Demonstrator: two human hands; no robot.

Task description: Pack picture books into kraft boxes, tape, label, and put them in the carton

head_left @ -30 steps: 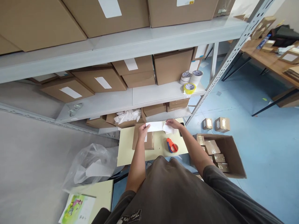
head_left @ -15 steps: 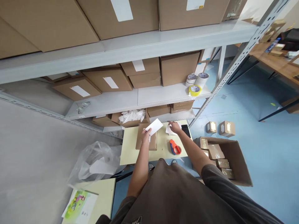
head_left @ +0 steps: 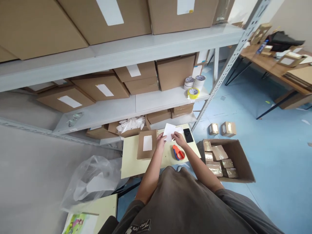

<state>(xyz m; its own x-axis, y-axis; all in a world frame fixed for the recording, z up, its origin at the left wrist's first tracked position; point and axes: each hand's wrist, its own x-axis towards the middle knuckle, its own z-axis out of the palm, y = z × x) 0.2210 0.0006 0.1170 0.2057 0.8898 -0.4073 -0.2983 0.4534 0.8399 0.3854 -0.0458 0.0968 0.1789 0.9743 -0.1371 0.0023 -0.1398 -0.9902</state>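
A white slip of paper (head_left: 168,131) is held up over the small cream table (head_left: 129,162). My left hand (head_left: 161,141) is closed on its lower left edge. At the lower right edge, my right hand (head_left: 179,139) pinches the same slip. Left of my hands stands a cardboard box (head_left: 141,151) with a white label (head_left: 147,143) on its top. An orange-and-blue tape dispenser (head_left: 178,152) lies just below my right hand. Behind that hand are another white paper (head_left: 179,129), partly hidden, and a black phone (head_left: 188,135).
Metal shelving (head_left: 156,44) with cardboard boxes and tape rolls (head_left: 193,93) rises beyond the table. On the floor at right is a large open carton (head_left: 243,159) holding several small taped boxes. A clear plastic bag (head_left: 92,182) hangs at left. A wooden desk (head_left: 273,65) stands far right.
My right hand has come left from the other paper to the slip in my left hand. The box's white label now shows uncovered. The whole view has shifted.
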